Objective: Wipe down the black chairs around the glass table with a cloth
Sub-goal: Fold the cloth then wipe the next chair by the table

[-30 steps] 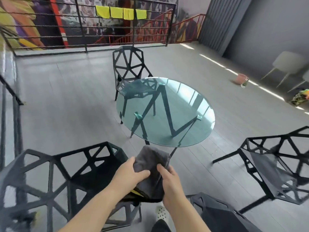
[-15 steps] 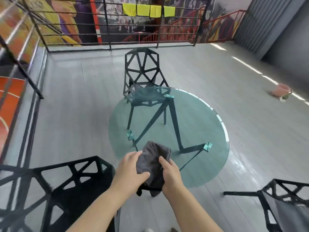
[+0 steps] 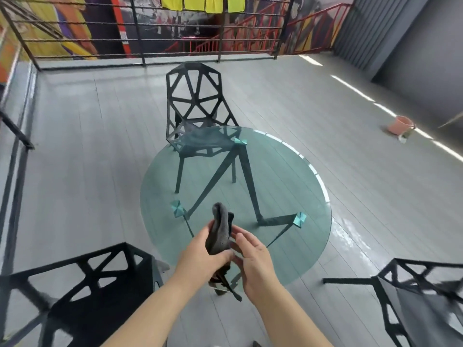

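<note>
Cloth (image 3: 220,234) held in the left hand (image 3: 200,261) over the glass table's (image 3: 283,186) 6 o'clock edge.

Dark grey and bunched upright, it was gripped by the left hand with the thumb curled across its front, a tail hanging below the fist. The right hand (image 3: 253,261) lay just beside it at 3 o'clock, fingers loosely straight and spread, holding nothing; whether they touched the fabric could not be told. Round the table stood three black seats: the far chair (image 3: 195,99) at 12 o'clock, its seat under the glass, the left chair (image 3: 100,304) at 8 o'clock, the right chair (image 3: 421,304) at 4 o'clock. A pink bucket (image 3: 399,125) sat on the floor at 2 o'clock, well apart; yellow cloths (image 3: 193,2) hung on the railing (image 3: 139,43) at 12 o'clock.
</note>
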